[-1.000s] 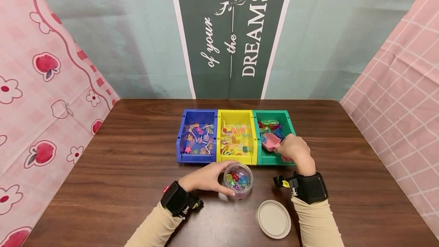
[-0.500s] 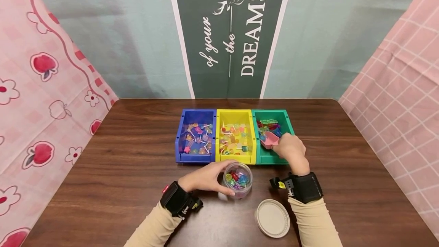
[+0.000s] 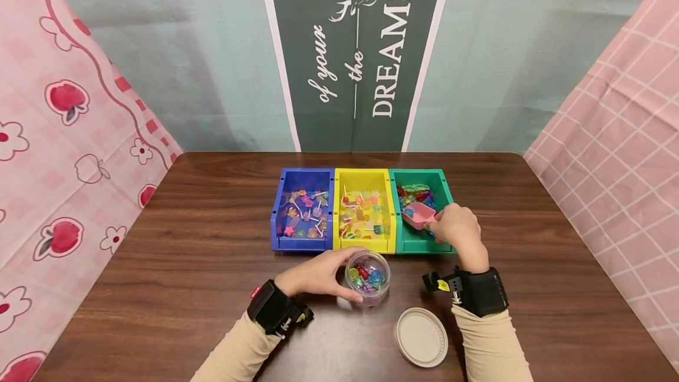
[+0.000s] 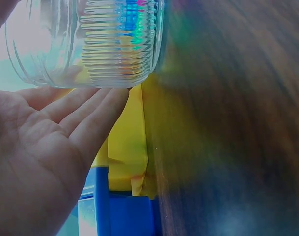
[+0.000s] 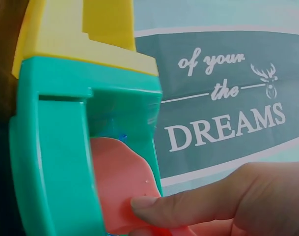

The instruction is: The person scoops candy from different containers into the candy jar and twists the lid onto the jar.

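Right hand pinches a pink scoop, apparently loading from a green bin; left hand grips a jar. Lifting calls for steadiness.

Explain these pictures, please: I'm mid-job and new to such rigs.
There's no machine: each grip is a person's bare hand. The wide picture looks down from the head; the others come from left and right wrists. On the brown wood-grain table, a blue bin, a yellow bin and a green bin, all rectangular plastic, hold small colourful pieces; a round cream lid lies closer. The left grip holds a round clear jar of colourful pieces; the right grip pinches a pink plastic scoop.
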The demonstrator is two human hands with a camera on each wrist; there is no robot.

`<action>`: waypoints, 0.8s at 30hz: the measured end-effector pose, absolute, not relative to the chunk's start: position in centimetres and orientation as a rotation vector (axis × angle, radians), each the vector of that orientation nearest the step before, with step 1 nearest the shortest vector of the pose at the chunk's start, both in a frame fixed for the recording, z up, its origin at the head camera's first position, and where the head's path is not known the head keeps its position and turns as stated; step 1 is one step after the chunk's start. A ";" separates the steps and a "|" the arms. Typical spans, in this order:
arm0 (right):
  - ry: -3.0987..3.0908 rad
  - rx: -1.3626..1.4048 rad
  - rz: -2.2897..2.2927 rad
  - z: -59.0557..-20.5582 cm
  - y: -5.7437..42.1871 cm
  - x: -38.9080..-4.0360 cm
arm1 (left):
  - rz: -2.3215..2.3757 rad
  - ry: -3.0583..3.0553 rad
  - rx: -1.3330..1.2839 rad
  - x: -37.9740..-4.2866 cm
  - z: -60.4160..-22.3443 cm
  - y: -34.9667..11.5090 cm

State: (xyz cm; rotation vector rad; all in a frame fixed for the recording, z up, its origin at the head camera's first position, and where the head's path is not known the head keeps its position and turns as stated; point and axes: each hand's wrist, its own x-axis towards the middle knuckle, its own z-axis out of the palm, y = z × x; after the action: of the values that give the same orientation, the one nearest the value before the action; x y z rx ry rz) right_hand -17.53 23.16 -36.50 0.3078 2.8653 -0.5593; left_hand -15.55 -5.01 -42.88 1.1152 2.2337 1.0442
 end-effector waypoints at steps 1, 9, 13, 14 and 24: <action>2.865 0.304 -0.572 -36.4 23.3 -17.4 | 1.043 2.235 1.119 -15.6 -42.9 -5.0; 2.863 0.286 -0.660 -35.7 24.3 -17.0 | 1.038 2.230 1.107 -15.6 -42.9 -5.0; 2.855 0.265 -0.694 -35.6 24.8 -16.8 | 1.036 2.231 1.112 -15.6 -43.0 -5.0; 2.851 0.261 -0.703 -35.5 24.9 -16.8 | 1.038 2.230 1.113 -15.7 -43.0 -5.0; 2.848 0.206 -0.740 -35.1 25.4 -16.5 | 1.053 2.222 1.107 -15.6 -43.1 -5.0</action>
State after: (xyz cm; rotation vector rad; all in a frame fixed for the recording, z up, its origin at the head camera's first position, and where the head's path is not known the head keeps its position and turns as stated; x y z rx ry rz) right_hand -16.53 25.44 -35.10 0.2062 2.8477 -0.7398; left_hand -15.62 -5.00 -43.12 1.1065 2.2216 1.0527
